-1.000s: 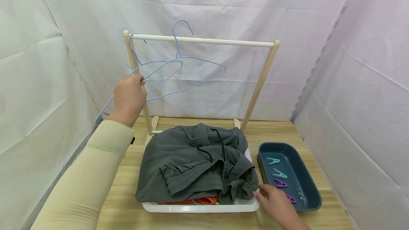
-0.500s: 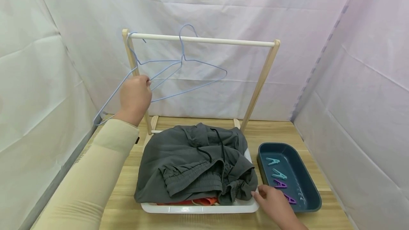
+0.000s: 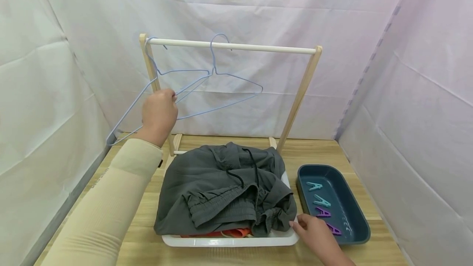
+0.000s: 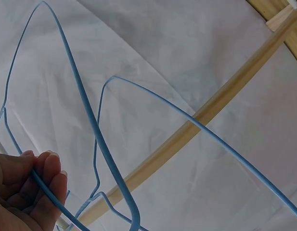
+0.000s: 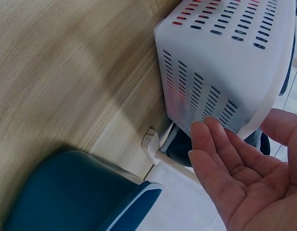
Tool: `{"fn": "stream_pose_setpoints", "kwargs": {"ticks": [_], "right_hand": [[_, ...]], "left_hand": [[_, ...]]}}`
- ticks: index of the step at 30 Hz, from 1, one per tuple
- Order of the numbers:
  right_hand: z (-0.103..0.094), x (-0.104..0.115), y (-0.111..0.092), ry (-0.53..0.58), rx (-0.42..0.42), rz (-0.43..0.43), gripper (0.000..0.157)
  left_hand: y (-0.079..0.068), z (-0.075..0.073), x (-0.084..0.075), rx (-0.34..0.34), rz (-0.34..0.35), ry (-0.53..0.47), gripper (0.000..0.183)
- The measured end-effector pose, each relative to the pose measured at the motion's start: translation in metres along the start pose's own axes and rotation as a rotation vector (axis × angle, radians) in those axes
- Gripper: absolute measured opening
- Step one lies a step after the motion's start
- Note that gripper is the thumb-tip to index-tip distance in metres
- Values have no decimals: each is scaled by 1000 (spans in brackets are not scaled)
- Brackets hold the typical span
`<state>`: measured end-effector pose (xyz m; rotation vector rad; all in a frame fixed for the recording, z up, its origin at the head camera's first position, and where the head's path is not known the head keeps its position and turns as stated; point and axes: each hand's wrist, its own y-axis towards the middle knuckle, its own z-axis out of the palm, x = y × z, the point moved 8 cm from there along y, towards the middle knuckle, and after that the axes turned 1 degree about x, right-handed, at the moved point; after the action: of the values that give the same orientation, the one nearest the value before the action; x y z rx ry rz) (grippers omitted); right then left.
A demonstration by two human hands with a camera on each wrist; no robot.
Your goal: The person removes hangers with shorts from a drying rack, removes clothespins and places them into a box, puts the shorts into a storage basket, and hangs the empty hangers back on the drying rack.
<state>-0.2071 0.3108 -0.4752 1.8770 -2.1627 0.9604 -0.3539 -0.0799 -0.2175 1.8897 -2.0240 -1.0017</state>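
My left hand [image 3: 159, 111] grips a blue wire hanger [image 3: 240, 78] by one side, its fingers curled round the wire in the left wrist view. That hanger's hook arches over the white rail [image 3: 273, 48] of a wooden rack. A second blue hanger [image 3: 184, 70] hangs at the rail's left end, partly behind the hand. My right hand [image 3: 317, 233] holds the front right corner of a white slotted basket [image 3: 229, 242]. Its thumb is at the rim and the fingers lie along the outer wall. A dark grey drawstring garment [image 3: 207, 175] fills the basket.
Right of the basket stands a dark blue tray [image 3: 356, 221] with teal clothespins [image 3: 322, 201] and purple clothespins [image 3: 323, 212] in it. Orange cloth [image 3: 240, 232] peeks from under the grey garment. White sheets surround the wooden tabletop [image 3: 136, 233].
The held hanger has shifted right and down with my left hand, and its hook has come down over the rail. My right hand has stayed at the basket corner.
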Motion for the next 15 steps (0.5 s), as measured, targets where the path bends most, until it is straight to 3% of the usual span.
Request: {"fn": "stream_pose_setpoints", "kwargs": {"ticks": [8, 15], "right_hand": [[-1, -1, 0, 2, -7, 2, 30], [-1, -2, 0, 12, -15, -8, 30]], "left_hand": [[-1, 8, 1, 42, -2, -17, 17], [-1, 12, 0, 40, 15, -17, 16]]}}
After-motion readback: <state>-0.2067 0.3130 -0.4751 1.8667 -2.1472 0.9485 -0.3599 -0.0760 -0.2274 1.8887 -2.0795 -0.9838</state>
